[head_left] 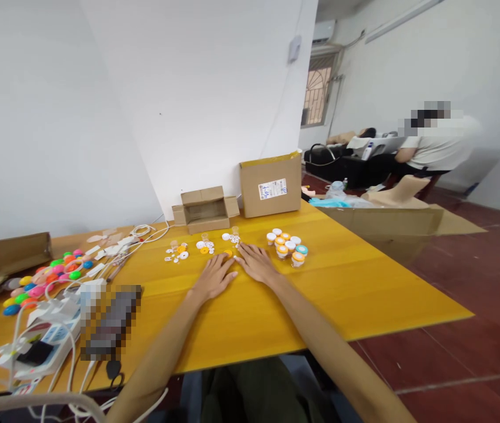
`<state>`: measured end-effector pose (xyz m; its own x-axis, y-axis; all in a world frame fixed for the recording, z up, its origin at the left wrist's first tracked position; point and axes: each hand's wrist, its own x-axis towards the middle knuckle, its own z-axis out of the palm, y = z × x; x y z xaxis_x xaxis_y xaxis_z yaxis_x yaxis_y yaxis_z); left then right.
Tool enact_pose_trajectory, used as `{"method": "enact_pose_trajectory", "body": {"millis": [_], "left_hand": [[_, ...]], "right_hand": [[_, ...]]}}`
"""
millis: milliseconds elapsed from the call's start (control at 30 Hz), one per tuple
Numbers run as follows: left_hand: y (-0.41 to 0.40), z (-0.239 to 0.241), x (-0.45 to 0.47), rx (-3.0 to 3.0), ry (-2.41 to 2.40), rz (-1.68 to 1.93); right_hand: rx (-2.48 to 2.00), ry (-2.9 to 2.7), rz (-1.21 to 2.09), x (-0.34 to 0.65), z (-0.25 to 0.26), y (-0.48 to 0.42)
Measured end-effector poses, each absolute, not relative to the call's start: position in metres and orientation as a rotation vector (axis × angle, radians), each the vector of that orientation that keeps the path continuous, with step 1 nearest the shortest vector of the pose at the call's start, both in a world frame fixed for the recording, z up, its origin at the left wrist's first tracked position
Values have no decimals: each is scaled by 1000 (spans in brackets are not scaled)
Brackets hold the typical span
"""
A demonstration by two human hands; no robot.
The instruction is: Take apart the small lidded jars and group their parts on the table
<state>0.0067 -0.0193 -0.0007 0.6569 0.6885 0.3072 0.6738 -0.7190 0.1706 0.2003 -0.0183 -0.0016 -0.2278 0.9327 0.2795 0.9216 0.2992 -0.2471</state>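
— On the yellow table [364, 294], near its middle: left hand [214, 276] and right hand [256, 263], palms down, side by side. Holding anything?

— Nothing. Fingers of both stretched out flat and loose, spread a little, gripping nothing at all.

— Nearest to them?

— Just past the left fingertips, a small orange lid [228, 253]; cannot tell whether touching or only close. Just beyond the right hand and to its right, a cluster of little jars [285, 244], upright, capped in orange, white and teal, near the fingers yet apart from them.

— And further left?

— Loose lids [205, 245] and small white discs, scattered in groups over the tabletop beyond the left hand.

— Behind all that?

— A small open cardboard box [205, 212], and beside it a taller box [271, 185] with a white label, both close to the wall.

— Left end of the table?

— Bright plastic balls [47, 279] in pink, green, orange and blue, tangled white cables [148, 234], another brown box [12, 252].

— Anyone else?

— A seated person [435, 147] far off to the right, at another desk, well apart from these hands.
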Motion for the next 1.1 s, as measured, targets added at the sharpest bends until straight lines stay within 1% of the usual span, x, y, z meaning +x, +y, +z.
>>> {"method": "enact_pose_trajectory", "body": {"millis": [267, 433, 767, 1100], "left_hand": [[-17, -2, 11, 2770, 1212, 529], [-20, -1, 10, 2796, 1200, 600], [-23, -1, 7, 2834, 1138, 766], [-25, 3, 7, 2785, 1066, 713]], "right_hand": [[-1512, -2099, -9, 205, -7, -16], [-1382, -2168, -66, 206, -6, -21], [-1463, -2292, -191, 199, 2, -30], [-1472, -2223, -164, 198, -1, -27]]}}
